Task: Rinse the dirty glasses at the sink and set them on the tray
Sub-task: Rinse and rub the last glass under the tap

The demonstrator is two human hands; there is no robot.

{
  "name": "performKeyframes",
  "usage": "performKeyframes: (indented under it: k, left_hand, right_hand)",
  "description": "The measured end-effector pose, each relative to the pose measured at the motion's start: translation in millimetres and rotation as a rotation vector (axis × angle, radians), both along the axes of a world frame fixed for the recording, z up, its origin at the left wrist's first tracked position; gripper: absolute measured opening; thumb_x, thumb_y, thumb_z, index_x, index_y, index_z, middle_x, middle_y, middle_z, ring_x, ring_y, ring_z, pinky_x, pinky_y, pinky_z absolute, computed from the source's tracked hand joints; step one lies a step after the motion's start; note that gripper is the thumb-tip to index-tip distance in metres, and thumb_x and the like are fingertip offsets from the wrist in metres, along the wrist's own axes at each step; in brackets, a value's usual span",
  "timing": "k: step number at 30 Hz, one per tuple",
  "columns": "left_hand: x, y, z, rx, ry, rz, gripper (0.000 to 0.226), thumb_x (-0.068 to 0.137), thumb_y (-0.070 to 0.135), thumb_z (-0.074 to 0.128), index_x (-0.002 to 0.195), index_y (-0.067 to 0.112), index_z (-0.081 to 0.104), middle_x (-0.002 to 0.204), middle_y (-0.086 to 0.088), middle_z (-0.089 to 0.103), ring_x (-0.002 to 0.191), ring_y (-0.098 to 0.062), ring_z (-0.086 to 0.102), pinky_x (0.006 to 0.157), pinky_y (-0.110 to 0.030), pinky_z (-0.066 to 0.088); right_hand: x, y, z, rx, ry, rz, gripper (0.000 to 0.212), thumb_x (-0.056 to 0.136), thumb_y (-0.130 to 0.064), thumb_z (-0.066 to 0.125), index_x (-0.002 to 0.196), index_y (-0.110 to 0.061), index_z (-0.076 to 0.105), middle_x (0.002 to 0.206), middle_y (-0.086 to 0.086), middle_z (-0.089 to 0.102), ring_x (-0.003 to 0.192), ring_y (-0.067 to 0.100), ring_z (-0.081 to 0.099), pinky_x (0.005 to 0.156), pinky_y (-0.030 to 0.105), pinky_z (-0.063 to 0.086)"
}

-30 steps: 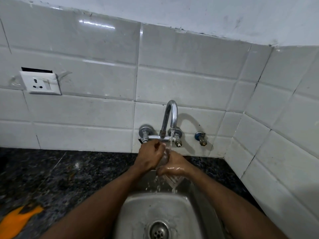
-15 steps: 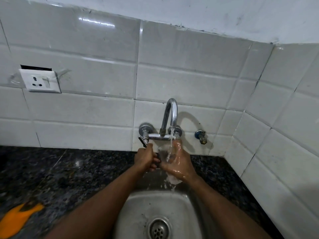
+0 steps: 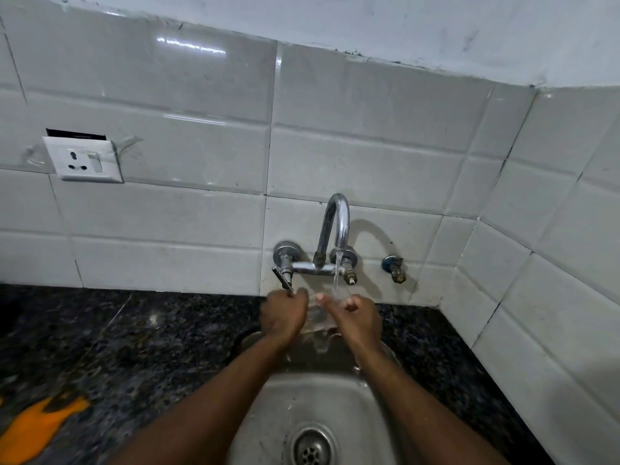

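Both forearms are bare all the way to the lower edge of the picture, with no sleeve, watch, ring or glove showing. The left hand (image 3: pixel 285 313) and the right hand (image 3: pixel 355 318) are bare too, the right one glistening wet.

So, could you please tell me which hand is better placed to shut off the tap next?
Left. The left hand already grips the tap lever, while the right hand holds the glass.
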State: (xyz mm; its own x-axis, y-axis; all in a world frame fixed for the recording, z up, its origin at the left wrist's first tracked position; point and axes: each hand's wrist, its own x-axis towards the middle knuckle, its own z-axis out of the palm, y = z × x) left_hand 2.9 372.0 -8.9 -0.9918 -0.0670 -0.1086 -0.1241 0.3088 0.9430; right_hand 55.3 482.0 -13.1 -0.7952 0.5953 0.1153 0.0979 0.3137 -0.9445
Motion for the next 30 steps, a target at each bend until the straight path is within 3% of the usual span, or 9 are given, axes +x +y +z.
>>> performKeyframes:
  k: [4, 8, 10, 13, 17, 20, 23, 26, 30]
  left_hand:
    - [-9, -13, 28, -0.485, 0.453, -0.113, 0.029, 0.091, 0.043, 0.056, 0.084, 0.017, 0.067, 0.072, 0.007, 0.06, 0.064, -0.013, 0.054, 0.059, -0.025, 0.039]
    - [-20, -14, 44, -0.749, 0.699, -0.285, 0.03, 0.089, 0.044, 0.057, 0.093, 0.018, 0.07, 0.083, 0.0, 0.067, 0.068, -0.013, 0.055, 0.063, -0.027, 0.043]
    - [-27, -16, 48, -0.817, 0.735, -0.333, 0.03, 0.087, 0.045, 0.057, 0.093, 0.018, 0.07, 0.087, -0.002, 0.069, 0.07, -0.014, 0.055, 0.064, -0.028, 0.045]
    - [-34, -19, 49, -0.839, 0.714, -0.364, 0.029, 0.087, 0.045, 0.058, 0.09, 0.019, 0.07, 0.086, -0.001, 0.068, 0.071, -0.015, 0.056, 0.063, -0.028, 0.045]
    - [-45, -29, 36, -0.656, 0.508, -0.278, 0.024, 0.085, 0.039, 0.059, 0.081, 0.018, 0.07, 0.077, -0.003, 0.066, 0.071, -0.02, 0.061, 0.06, -0.028, 0.045]
    - [-59, -35, 17, -0.403, 0.193, -0.216, 0.03, 0.083, 0.036, 0.062, 0.067, 0.011, 0.066, 0.073, -0.007, 0.068, 0.071, -0.025, 0.061, 0.053, -0.027, 0.034]
    - [-61, -36, 5, -0.004, -0.122, -0.183, 0.027, 0.083, 0.033, 0.065, 0.083, 0.006, 0.069, 0.09, -0.016, 0.072, 0.068, -0.029, 0.062, 0.053, -0.026, 0.039]
    - [-54, -37, -1, 0.1, -0.375, -0.339, 0.031, 0.092, 0.036, 0.053, 0.097, 0.007, 0.062, 0.079, -0.014, 0.064, 0.055, -0.025, 0.055, 0.046, -0.021, 0.039]
    - [-62, -34, -10, 0.143, -0.485, -0.457, 0.041, 0.086, 0.046, 0.049, 0.094, 0.007, 0.061, 0.069, -0.013, 0.063, 0.052, -0.025, 0.052, 0.049, -0.025, 0.035]
  right_hand:
    - [-3, 13, -11, -0.516, -0.109, 0.3, 0.029, 0.083, -0.009, 0.067, 0.112, -0.005, 0.065, 0.103, 0.007, 0.075, 0.098, 0.022, 0.069, 0.072, 0.031, 0.049]
    - [-12, 3, -28, -0.786, -0.125, 0.36, 0.059, 0.073, 0.017, 0.038, 0.124, -0.003, 0.059, 0.116, 0.014, 0.071, 0.112, 0.024, 0.063, 0.054, 0.02, 0.047]
    - [-15, 0, -34, -0.804, -0.146, 0.357, 0.059, 0.071, 0.02, 0.036, 0.123, 0.002, 0.059, 0.117, 0.017, 0.069, 0.104, 0.024, 0.065, 0.062, 0.023, 0.048]
    - [-15, -4, -37, -0.809, -0.165, 0.374, 0.051, 0.076, 0.02, 0.037, 0.12, 0.002, 0.058, 0.112, 0.02, 0.066, 0.079, 0.021, 0.061, 0.051, 0.025, 0.049]
    - [-10, -3, -35, -0.742, -0.147, 0.444, 0.045, 0.086, 0.018, 0.036, 0.119, -0.002, 0.061, 0.111, 0.014, 0.072, 0.1, 0.024, 0.068, 0.046, 0.019, 0.048]
    - [-7, -1, -31, -0.539, -0.115, 0.574, 0.056, 0.078, 0.016, 0.039, 0.119, -0.011, 0.065, 0.122, 0.006, 0.069, 0.12, 0.031, 0.06, 0.061, 0.028, 0.052]
    - [-9, 3, -22, -0.166, -0.083, 0.694, 0.059, 0.078, 0.019, 0.051, 0.126, -0.015, 0.063, 0.123, 0.003, 0.069, 0.118, 0.021, 0.063, 0.096, 0.053, 0.05]
    - [-12, 16, -3, 0.335, -0.081, 0.862, 0.067, 0.075, 0.01, 0.064, 0.131, -0.026, 0.059, 0.127, -0.001, 0.066, 0.118, 0.011, 0.062, 0.104, 0.041, 0.049]
    - [-15, 30, 31, 0.93, -0.206, 1.022, 0.071, 0.076, 0.003, 0.062, 0.14, -0.025, 0.047, 0.129, 0.01, 0.059, 0.103, 0.008, 0.057, 0.09, 0.01, 0.045]
